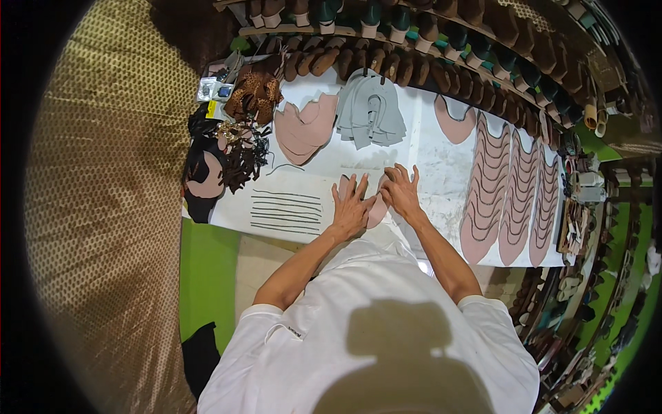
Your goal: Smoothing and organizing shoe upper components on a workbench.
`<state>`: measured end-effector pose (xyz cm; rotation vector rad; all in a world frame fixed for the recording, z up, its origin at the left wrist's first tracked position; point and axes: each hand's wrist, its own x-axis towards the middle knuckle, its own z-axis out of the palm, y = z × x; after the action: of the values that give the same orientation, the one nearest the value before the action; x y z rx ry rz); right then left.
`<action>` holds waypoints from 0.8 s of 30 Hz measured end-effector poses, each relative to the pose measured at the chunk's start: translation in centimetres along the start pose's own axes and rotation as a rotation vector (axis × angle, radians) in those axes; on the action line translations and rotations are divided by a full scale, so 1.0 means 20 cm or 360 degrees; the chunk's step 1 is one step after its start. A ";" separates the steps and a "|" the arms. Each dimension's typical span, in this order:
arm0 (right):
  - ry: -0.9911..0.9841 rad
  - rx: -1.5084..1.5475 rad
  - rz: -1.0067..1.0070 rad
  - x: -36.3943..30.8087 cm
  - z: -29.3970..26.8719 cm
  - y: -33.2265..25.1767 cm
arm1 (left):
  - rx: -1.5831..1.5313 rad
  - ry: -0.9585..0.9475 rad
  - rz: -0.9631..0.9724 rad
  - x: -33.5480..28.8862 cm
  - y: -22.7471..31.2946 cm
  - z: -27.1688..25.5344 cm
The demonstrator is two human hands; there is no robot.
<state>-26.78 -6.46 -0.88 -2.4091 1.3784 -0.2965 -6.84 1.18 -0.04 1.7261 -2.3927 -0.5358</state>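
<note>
A pink U-shaped shoe upper piece (377,213) lies on the white table near its front edge, partly covered by my hands. My left hand (352,210) rests on its left side, palm down and fingers spread. On its right side, my right hand (401,191) touches the piece with bent fingertips, fingers apart. Left of my left hand, several thin dark strips (286,208) lie in rows. Pink upper pieces (307,129) lie stacked beyond them. Farther back is a fanned pile of grey cut pieces (372,110).
Overlapping pink uppers with dark edging (480,231) form columns at the right, and another pink piece (455,126) lies farther back. Dark scraps (245,155) and leopard-print material (255,93) crowd the left end. Shelves of shoes (414,69) line the back; a patterned curtain (110,207) hangs left.
</note>
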 end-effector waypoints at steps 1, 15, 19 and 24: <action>0.0000 0.0010 0.0004 0.00 0.00 0.00 | -0.0010 0.0020 -0.0009 0.00 0.00 0.00; 0.0009 -0.0115 -0.0106 0.04 0.03 0.02 | -0.0089 0.0047 -0.0048 0.00 0.01 0.02; 0.0014 -0.0068 -0.0084 0.05 0.03 0.01 | -0.0086 0.0050 -0.0078 0.01 0.02 0.01; 0.0053 -0.0014 -0.0058 0.04 0.01 -0.01 | -0.0109 0.0053 -0.0078 0.01 0.01 0.02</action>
<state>-26.23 -6.95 -0.95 -2.4489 1.3539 -0.3418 -7.30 1.06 -0.31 1.7545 -2.2874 -0.5834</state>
